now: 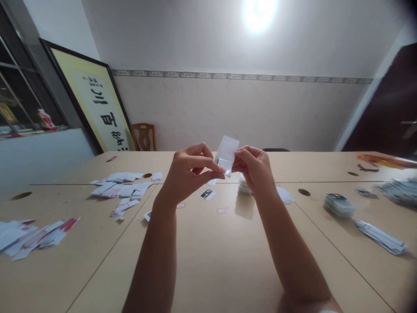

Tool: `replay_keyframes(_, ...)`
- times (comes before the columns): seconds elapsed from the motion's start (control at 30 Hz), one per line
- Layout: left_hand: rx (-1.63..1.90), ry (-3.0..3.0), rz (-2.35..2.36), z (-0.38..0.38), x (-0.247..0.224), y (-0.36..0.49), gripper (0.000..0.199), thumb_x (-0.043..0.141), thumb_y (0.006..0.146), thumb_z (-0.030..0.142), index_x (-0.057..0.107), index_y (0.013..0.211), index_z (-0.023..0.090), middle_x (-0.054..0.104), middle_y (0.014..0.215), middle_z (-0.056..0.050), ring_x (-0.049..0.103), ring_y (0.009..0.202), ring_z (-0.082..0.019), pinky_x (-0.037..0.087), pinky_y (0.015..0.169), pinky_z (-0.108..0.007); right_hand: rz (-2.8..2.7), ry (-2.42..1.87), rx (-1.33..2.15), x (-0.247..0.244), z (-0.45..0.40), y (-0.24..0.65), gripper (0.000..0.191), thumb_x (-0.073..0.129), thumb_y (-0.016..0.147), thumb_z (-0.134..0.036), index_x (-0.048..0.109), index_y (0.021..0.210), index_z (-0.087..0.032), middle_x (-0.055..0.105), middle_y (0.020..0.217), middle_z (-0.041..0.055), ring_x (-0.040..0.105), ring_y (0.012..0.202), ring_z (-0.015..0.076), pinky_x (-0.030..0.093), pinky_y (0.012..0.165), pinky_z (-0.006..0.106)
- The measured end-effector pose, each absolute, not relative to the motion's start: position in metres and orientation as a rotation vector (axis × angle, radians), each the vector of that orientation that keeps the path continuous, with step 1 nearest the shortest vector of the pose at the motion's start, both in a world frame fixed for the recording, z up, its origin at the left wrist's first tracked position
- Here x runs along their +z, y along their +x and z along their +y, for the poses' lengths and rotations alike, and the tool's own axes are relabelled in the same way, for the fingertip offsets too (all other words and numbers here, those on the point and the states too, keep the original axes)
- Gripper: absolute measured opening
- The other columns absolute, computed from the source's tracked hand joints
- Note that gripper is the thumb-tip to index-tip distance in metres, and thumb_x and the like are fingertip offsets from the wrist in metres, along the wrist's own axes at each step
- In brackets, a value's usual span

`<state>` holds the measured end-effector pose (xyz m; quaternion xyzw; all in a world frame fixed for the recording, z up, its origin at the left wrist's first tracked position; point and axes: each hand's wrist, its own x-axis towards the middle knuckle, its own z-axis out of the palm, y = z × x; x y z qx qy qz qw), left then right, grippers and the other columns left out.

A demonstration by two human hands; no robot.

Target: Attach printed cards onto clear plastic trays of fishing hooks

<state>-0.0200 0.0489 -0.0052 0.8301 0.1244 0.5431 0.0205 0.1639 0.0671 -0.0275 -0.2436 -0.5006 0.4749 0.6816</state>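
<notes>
Both of my hands are raised over the middle of the table, holding a small white paper packet (228, 148) between them. My left hand (192, 167) pinches its lower left corner between thumb and fingers, where a flap or fold shows. On the other side, my right hand (253, 167) grips the right edge with thumb and bent fingers. What the packet contains, if anything, cannot be seen. Below the hands lies a small dark-pictured card (207, 194). A stack of cards (244, 186) stands behind my right wrist, partly hidden.
Loose white paper pieces (122, 189) spread over the left of the table (215, 261), with more papers (39, 237) nearer. At right are a card stack (339, 205), a bundle of white strips (382, 237) and a large pile (399, 191). Cable holes (304, 191) pierce the tabletop.
</notes>
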Motion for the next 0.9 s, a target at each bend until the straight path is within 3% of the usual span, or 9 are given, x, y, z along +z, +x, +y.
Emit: replay_keyframes(0.9,1.662,2.605,0.365,0.049,-0.004,-0.02,0.012,0.084,0.074,0.033,0.079,0.075,0.023,0.052,0.066,0.003,0.037,0.05,-0.004,0.029,0.043,-0.02,-1.031,-0.552,1.144,-0.033,0.084,0.169,0.011,0.069,0.066,-0.02,0.065,0.055,-0.018,0.062,0.052,-0.002,0.06,0.046,0.0087,0.055,0.05,0.021)
